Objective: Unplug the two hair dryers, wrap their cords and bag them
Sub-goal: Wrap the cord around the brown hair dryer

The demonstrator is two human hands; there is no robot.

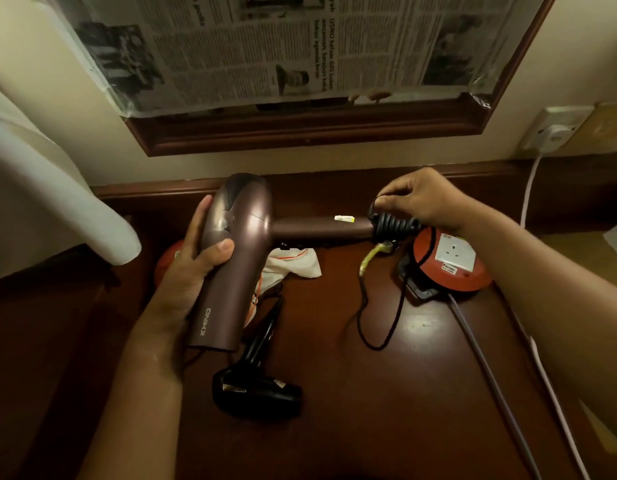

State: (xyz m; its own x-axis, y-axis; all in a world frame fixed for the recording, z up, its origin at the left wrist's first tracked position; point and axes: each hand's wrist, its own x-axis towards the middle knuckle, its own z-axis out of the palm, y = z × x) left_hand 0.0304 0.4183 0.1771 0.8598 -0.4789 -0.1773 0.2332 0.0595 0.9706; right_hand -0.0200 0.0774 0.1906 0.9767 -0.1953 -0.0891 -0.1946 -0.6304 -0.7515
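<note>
Left hand (196,261) grips the barrel of the bronze dryer (237,258), lifted off the bench (369,393) with its handle pointing right. Likely reason: this holds the body steady and presents the handle end to the other hand for winding.

Right hand (414,199) pinches the black cord (379,320) at the handle's end, fingers curled on it. Several turns (391,226) already sit tight round the handle end. The rest hangs in a slack loop onto the bench, a yellow tie on it just below the coil; the plug is not clearly seen.

Black dryer (256,393) lies on the bench near the front, folded, not yet handled by either hand. White bag (293,265) lies under the bronze dryer, partly hidden. Red reel (452,261) sits right, socket face up and empty.

Judgement: wrapping of first cord under way; bagging not begun.
</note>
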